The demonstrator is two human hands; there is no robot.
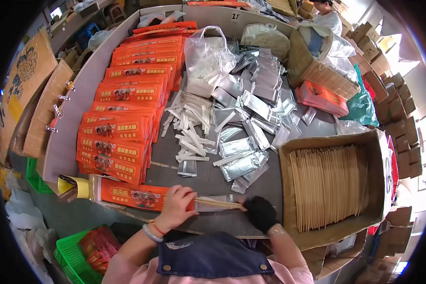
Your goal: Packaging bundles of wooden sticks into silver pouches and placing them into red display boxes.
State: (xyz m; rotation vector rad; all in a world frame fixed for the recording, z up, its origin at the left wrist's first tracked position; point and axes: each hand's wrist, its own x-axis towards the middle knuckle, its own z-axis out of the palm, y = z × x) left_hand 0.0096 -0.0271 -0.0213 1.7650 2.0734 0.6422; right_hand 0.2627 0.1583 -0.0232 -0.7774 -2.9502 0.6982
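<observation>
My left hand [179, 207], bare with a bracelet at the wrist, is closed on the right end of a long red printed sleeve [136, 196] at the table's near edge. A pair of wooden chopsticks [218, 204] runs from that end toward the right. My right hand [261, 214], in a black glove, pinches their outer end. Beneath the chopsticks lies a clear flat packet [212, 208], partly hidden by them. Left of my hand, the sleeve's far end meets a yellow-taped holder [83, 188].
Overlapping red sleeves [113, 128] cover the table's left. White paper strips [190, 118] and silver packets [258, 102] are heaped mid-table. At right, a cardboard box [285, 189] holds wooden chopsticks. A plastic bag [208, 61] stands behind; a raised grey rim [75, 104] borders the left.
</observation>
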